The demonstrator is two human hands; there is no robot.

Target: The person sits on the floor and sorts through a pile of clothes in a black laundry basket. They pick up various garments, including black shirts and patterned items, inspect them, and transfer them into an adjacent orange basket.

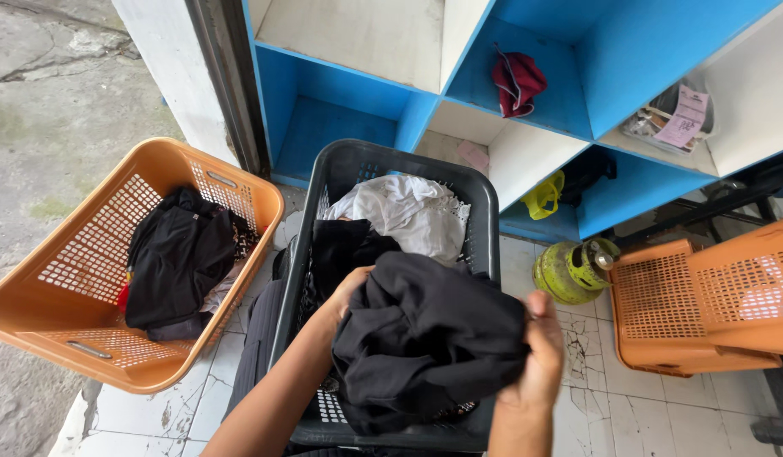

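Both hands grip black garment over black basket: left hand at 9 o'clock, right hand at 3. Keep bundle gathered, clear of white cloth.

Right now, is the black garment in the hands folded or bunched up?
Bunched up: the black garment hangs in loose, uneven folds between the left hand and right hand, above the black basket.
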